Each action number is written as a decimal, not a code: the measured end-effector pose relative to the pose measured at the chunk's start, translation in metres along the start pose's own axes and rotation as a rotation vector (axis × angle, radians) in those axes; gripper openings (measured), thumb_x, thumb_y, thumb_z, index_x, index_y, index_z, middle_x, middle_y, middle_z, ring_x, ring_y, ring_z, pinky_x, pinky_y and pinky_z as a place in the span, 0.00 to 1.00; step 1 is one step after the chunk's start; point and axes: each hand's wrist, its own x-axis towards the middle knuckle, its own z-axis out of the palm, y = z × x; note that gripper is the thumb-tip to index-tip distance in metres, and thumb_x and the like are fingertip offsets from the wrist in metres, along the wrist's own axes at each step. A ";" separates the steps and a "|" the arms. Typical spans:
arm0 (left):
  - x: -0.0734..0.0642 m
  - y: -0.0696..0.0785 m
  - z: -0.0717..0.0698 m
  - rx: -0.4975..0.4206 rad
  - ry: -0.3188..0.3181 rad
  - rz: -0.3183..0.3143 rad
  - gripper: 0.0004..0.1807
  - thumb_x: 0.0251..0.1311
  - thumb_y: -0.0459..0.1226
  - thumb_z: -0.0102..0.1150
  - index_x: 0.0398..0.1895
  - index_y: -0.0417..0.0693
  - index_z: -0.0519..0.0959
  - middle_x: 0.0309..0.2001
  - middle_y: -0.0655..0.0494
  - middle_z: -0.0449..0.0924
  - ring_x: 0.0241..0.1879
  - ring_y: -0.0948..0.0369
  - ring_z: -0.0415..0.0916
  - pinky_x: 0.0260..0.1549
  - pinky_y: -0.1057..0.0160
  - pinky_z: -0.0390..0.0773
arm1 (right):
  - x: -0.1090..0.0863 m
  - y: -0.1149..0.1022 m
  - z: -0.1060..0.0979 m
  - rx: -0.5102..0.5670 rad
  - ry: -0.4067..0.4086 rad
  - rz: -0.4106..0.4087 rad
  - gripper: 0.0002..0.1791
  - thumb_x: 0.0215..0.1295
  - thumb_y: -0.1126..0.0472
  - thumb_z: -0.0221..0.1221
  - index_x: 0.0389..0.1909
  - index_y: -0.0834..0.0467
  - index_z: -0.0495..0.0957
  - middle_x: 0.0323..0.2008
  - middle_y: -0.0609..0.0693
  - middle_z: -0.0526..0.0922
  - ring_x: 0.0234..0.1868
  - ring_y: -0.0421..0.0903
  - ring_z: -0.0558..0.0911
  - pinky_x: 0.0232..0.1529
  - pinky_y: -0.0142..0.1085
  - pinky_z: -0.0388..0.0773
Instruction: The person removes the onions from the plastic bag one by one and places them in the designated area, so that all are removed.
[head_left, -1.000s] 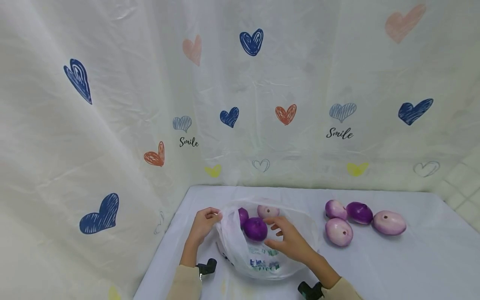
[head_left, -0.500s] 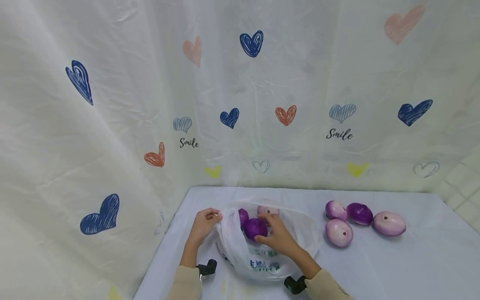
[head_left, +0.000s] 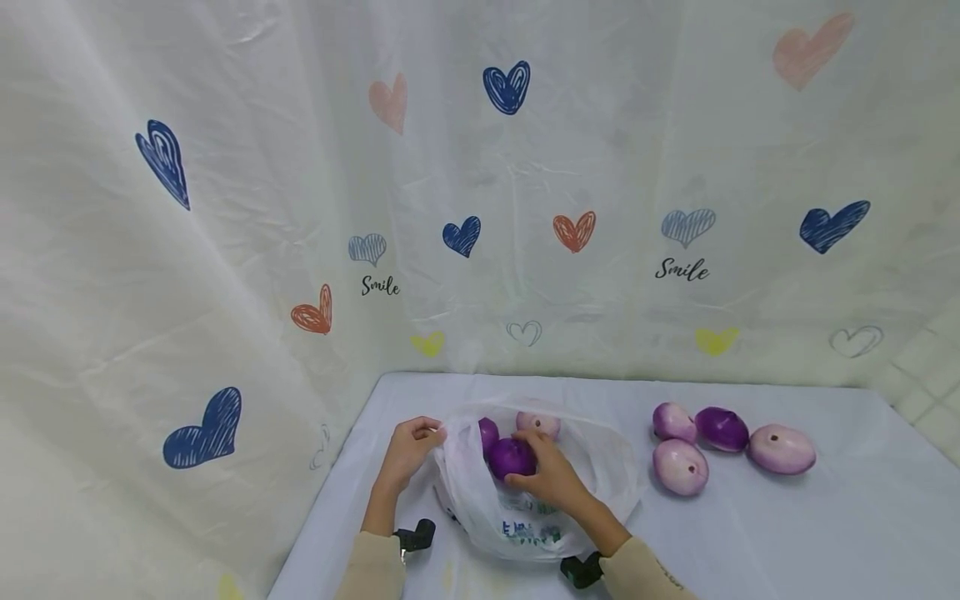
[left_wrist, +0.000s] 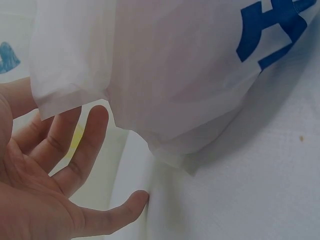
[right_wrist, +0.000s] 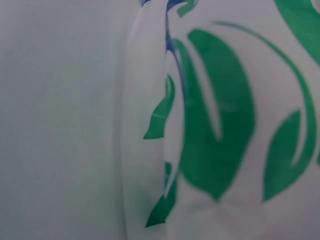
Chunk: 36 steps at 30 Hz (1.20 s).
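Note:
A white plastic bag (head_left: 468, 504) with blue and green print stands on the table, its mouth facing up. My left hand (head_left: 405, 454) pinches the bag's left rim; in the left wrist view a fold of plastic hides part of that hand (left_wrist: 55, 170), and its other fingers are spread. Inside the bag, my right hand (head_left: 555, 473) has thumb and fingers round a dark purple red onion (head_left: 510, 460). Another purple onion (head_left: 488, 433) and a paler one (head_left: 536, 423) lie beside it. The printed plastic (right_wrist: 220, 115) fills much of the right wrist view, hiding the right hand.
Several red onions lie grouped on the right: a small pale one (head_left: 672, 422), a dark purple one (head_left: 722, 428), a long pale one (head_left: 782, 449) and a round pale one (head_left: 679, 467). Behind the white-covered table (head_left: 787, 533) hangs a heart-printed curtain (head_left: 622, 158).
My right hand has moved left and further into the bag, and its thumb and fingers have closed round the purple onion. The left hand keeps its place at the rim.

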 end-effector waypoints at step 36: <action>-0.002 0.001 0.000 0.023 0.004 0.001 0.12 0.66 0.41 0.66 0.45 0.43 0.85 0.33 0.51 0.82 0.35 0.58 0.76 0.38 0.61 0.75 | -0.023 -0.007 -0.038 0.102 -0.052 -0.061 0.40 0.53 0.51 0.77 0.67 0.51 0.72 0.60 0.52 0.79 0.50 0.50 0.81 0.45 0.40 0.85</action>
